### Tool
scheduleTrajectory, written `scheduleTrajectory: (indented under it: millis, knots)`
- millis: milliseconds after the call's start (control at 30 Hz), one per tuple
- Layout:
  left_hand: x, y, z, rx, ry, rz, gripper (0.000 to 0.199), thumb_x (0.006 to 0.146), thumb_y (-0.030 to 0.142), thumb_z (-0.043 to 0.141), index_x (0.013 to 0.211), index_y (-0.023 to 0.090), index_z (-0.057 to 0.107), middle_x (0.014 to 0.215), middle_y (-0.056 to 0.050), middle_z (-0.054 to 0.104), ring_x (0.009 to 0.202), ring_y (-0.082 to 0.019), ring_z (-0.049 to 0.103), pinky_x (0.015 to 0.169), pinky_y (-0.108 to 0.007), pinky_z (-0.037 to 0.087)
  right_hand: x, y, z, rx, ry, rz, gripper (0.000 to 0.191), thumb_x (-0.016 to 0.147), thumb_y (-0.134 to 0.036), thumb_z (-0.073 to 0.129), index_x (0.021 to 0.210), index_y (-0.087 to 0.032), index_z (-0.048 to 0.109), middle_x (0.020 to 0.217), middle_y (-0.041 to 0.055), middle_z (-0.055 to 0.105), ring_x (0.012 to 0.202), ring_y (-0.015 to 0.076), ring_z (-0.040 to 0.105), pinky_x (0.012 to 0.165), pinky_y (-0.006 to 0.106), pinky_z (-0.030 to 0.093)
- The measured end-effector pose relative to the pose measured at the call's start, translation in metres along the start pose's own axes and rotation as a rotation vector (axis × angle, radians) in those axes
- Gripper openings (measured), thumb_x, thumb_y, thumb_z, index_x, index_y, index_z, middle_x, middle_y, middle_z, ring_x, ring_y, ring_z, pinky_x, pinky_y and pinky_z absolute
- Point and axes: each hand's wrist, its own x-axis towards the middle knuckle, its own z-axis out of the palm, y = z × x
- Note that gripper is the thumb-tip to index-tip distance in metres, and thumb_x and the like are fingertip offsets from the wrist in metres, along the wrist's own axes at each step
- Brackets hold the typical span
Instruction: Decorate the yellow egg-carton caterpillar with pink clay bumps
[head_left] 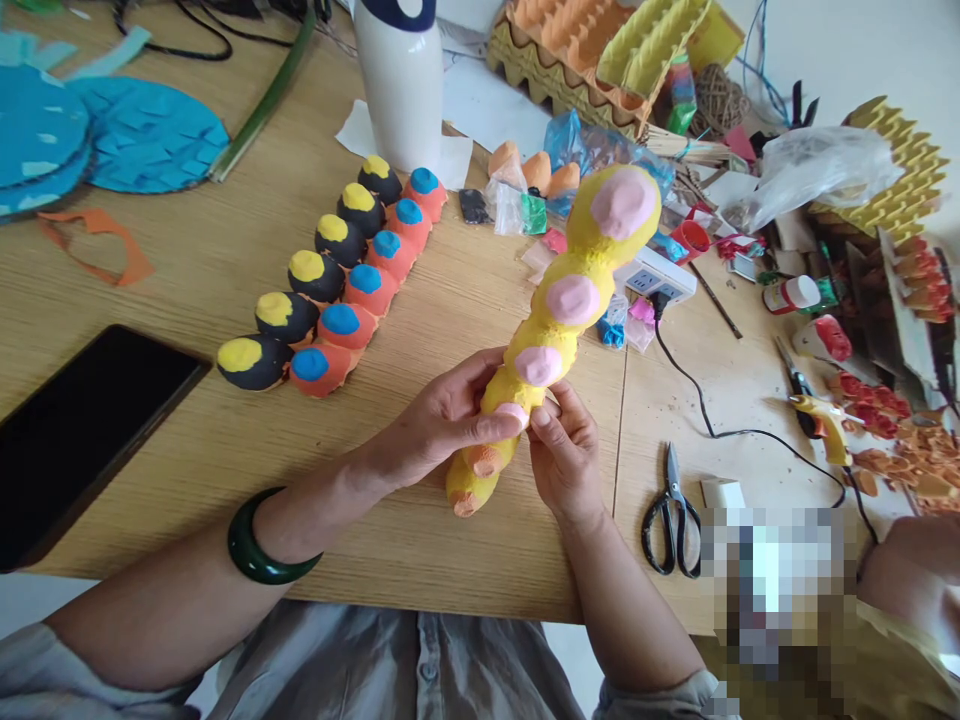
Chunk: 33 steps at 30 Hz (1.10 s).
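A yellow strip of egg-carton cups (551,330), coated in clay, is held up over the table between my hands. Pink patches cap several of its cups; the two lowest tips show bare orange carton. My left hand (461,410) grips the strip from the left, its thumb on the lowest pink patch. From the right, my right hand (566,450) holds the strip's edge, thumb and fingers pinched near that same patch. Beyond my left hand stand a black row of cups with yellow tops (316,272) and an orange-red row with blue tops (367,280), side by side.
A phone (90,430) lies at left, near blue paper discs (150,135). A white tumbler (401,90) stands at the back. Scissors (671,515), a power strip (656,275), a glue gun (825,420) and egg trays (570,60) are on the right. Another person sits at lower right.
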Motion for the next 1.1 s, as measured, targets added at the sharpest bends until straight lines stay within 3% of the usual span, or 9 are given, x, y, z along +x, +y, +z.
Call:
scheduleTrajectory:
  millis: [100, 233, 367, 500, 700, 833, 1100]
  knots:
    - [0.0010, -0.0009, 0.0024, -0.012, 0.068, -0.008, 0.036, 0.093, 0.029, 0.079, 0.125, 0.025, 0.062, 0.088, 0.002, 0.064, 0.059, -0.008, 0.055, 0.054, -0.021, 0.047, 0.0001, 0.0014, -0.0004, -0.005, -0.016, -0.009, 0.034, 0.086, -0.042, 0.086, 0.117, -0.035, 0.074, 0.095, -0.0015, 0.084, 0.103, 0.0236, 0.080, 0.091, 0.041, 0.064]
    - [0.0054, -0.0024, 0.0008, -0.083, 0.143, -0.006, 0.037, 0.085, 0.024, 0.084, 0.120, 0.023, 0.069, 0.103, -0.002, 0.069, 0.081, -0.013, 0.064, 0.066, -0.022, 0.052, 0.0003, 0.0035, -0.0013, -0.020, 0.002, 0.006, 0.035, 0.084, -0.043, 0.087, 0.116, -0.034, 0.074, 0.095, -0.0012, 0.085, 0.104, 0.0244, 0.079, 0.095, 0.043, 0.063]
    - [0.0076, -0.0020, -0.0015, -0.177, 0.120, -0.045, 0.033, 0.082, 0.024, 0.085, 0.111, 0.022, 0.069, 0.093, -0.001, 0.069, 0.076, -0.013, 0.065, 0.064, -0.023, 0.052, 0.0009, 0.0036, -0.0014, -0.001, -0.006, 0.015, 0.033, 0.085, -0.040, 0.087, 0.115, -0.035, 0.075, 0.094, -0.0022, 0.084, 0.098, 0.0225, 0.080, 0.094, 0.041, 0.063]
    - [0.0067, -0.0010, -0.0011, -0.146, 0.068, -0.039, 0.035, 0.087, 0.029, 0.083, 0.119, 0.025, 0.068, 0.089, 0.001, 0.067, 0.066, -0.011, 0.060, 0.059, -0.023, 0.047, 0.0021, 0.0007, -0.0019, -0.009, 0.031, 0.035, 0.039, 0.081, -0.043, 0.089, 0.116, -0.033, 0.076, 0.096, -0.0014, 0.084, 0.089, 0.0204, 0.078, 0.087, 0.037, 0.062]
    - [0.0060, -0.0006, -0.0006, -0.115, 0.066, 0.017, 0.041, 0.088, 0.043, 0.079, 0.123, 0.023, 0.072, 0.109, -0.006, 0.070, 0.090, -0.019, 0.063, 0.070, -0.027, 0.048, 0.0035, -0.0015, -0.0050, -0.003, 0.048, 0.061, 0.035, 0.080, -0.047, 0.087, 0.109, -0.031, 0.076, 0.092, -0.0011, 0.082, 0.092, 0.0210, 0.077, 0.087, 0.036, 0.062]
    - [0.0054, 0.0017, 0.0015, -0.009, 0.079, 0.018, 0.040, 0.087, 0.037, 0.082, 0.124, 0.024, 0.073, 0.107, -0.004, 0.069, 0.090, -0.018, 0.060, 0.073, -0.027, 0.046, 0.0041, -0.0005, -0.0067, -0.037, 0.044, 0.076, 0.039, 0.080, -0.051, 0.086, 0.112, -0.031, 0.074, 0.095, 0.0006, 0.083, 0.102, 0.0252, 0.077, 0.093, 0.042, 0.062]
    - [0.0083, 0.0016, 0.0040, -0.039, 0.128, 0.013, 0.038, 0.085, 0.031, 0.087, 0.121, 0.024, 0.075, 0.111, -0.004, 0.070, 0.101, -0.019, 0.063, 0.083, -0.028, 0.049, 0.0055, -0.0004, -0.0068, 0.057, 0.047, 0.110, 0.033, 0.080, -0.044, 0.086, 0.110, -0.032, 0.078, 0.096, -0.0013, 0.084, 0.095, 0.0231, 0.079, 0.092, 0.040, 0.064]
